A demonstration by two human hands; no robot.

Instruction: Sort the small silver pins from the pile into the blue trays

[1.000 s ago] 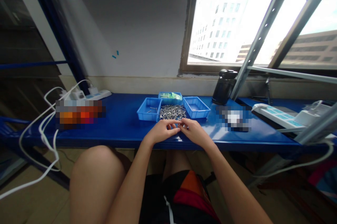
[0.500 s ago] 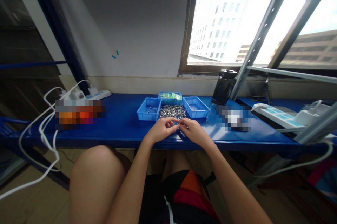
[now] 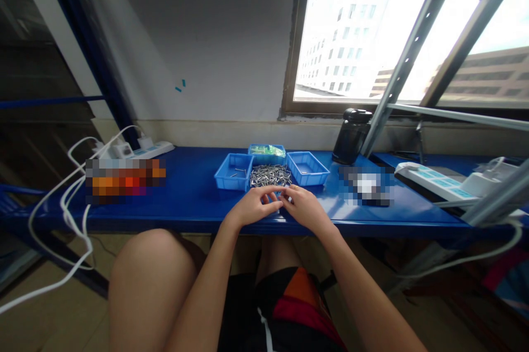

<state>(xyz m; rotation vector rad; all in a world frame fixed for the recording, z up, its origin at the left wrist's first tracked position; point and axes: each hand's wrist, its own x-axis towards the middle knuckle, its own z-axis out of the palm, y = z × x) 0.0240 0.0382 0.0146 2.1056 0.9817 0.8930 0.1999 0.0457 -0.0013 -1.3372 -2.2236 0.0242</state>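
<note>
My left hand [image 3: 256,206] and my right hand [image 3: 303,206] meet at the fingertips over the table's front edge. The fingers of each hand are bent and pinched together; whatever is between them is too small or hidden to make out. Just beyond the fingers lies a heap of small metal screws [image 3: 270,175]. To its left stands a blue bin [image 3: 225,182] with a few screws in it. On the right is a second blue bin [image 3: 313,178], holding little that I can see. A third blue bin [image 3: 253,147] behind the heap holds a greenish plastic bag [image 3: 270,150].
The blue table [image 3: 185,198] runs along the wall beneath a window. A black flask [image 3: 352,137] stands at the back right, near a blurred object [image 3: 366,187]. Power strips [image 3: 433,182] with white cables [image 3: 68,214] lie at both sides, and another blurred orange object [image 3: 124,182] sits left.
My fingers have shifted slightly against each other, and the left thumb and fingers are a little straighter. A dark sliver seen below the fingertips is no longer visible. The bins and heap stay put.
</note>
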